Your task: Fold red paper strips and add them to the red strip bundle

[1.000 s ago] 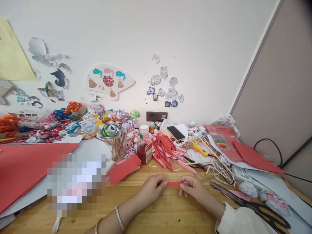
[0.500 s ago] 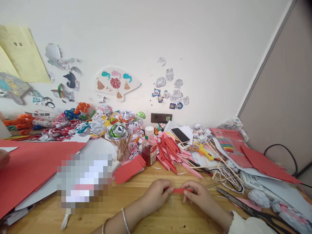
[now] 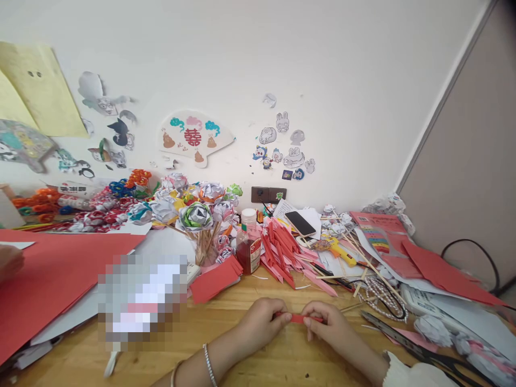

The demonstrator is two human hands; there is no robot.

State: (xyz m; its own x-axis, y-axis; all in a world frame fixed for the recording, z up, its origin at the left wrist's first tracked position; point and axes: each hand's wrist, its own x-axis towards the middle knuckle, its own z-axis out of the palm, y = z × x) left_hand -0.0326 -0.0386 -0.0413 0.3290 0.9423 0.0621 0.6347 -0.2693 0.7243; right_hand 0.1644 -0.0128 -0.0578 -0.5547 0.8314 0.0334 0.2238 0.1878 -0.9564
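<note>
My left hand (image 3: pixel 264 322) and my right hand (image 3: pixel 328 325) pinch the two ends of a narrow folded red paper strip (image 3: pixel 299 318) just above the wooden table (image 3: pixel 258 365). Both hands have their fingers closed on it. A bracelet sits on my left wrist. Behind the hands lies a pile of folded red paper strips (image 3: pixel 282 250) and a small stack of red paper rectangles (image 3: pixel 213 279).
A bunch of paper flowers on sticks (image 3: pixel 193 215), a brown bottle (image 3: pixel 248 247), a phone (image 3: pixel 300 223), a yellow glue gun (image 3: pixel 338 250), wooden sticks and black scissors (image 3: pixel 419 349) crowd the table. Large red sheets (image 3: pixel 48 279) lie left. Another person's hand (image 3: pixel 8 260) shows at the left edge.
The view has shifted a little, so everything sits slightly lower and further right. My hands keep pinching the red strip, fingers drawn a bit closer over it.
</note>
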